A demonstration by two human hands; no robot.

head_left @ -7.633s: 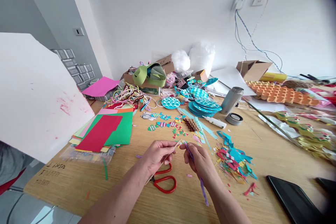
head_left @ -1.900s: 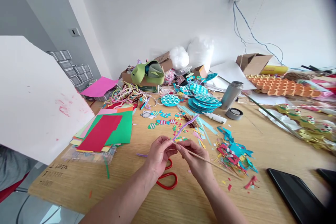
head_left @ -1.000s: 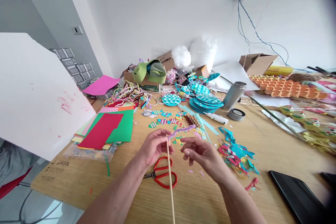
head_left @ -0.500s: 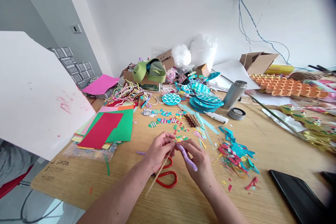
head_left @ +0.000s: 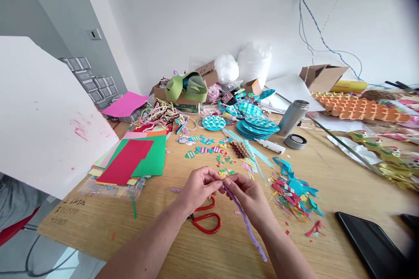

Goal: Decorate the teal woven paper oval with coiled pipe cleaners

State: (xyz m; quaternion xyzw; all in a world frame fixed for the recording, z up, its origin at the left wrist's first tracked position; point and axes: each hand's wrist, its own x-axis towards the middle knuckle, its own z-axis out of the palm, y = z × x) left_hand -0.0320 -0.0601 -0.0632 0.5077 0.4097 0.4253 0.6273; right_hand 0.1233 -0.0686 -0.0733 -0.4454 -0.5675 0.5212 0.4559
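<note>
My left hand (head_left: pixel 199 188) and my right hand (head_left: pixel 249 196) meet above the wooden table (head_left: pixel 327 183), fingertips pinched together. Between them is the upper end of a purple pipe cleaner (head_left: pixel 248 229), which runs under my right palm and trails down along my right forearm. My right fingers close round it. My left thumb and fingers pinch at the same spot; whether a thin wooden stick is also in them is hidden. Red-handled scissors (head_left: pixel 207 221) lie on the table just below my left hand.
Red and green paper sheets (head_left: pixel 137 161) lie to the left, below a tilted white board (head_left: pixel 42 117). Paper fish cut-outs (head_left: pixel 203 150), teal discs (head_left: pixel 257 128), a metal flask (head_left: pixel 292 117), a tape roll (head_left: pixel 295 141), paper scraps (head_left: pixel 293 196) and a dark tablet (head_left: pixel 369 244) surround my hands.
The pipe cleaner's free end has swung from pointing away from me to trailing down along my right forearm. The wooden stick seen at my left hand no longer shows.
</note>
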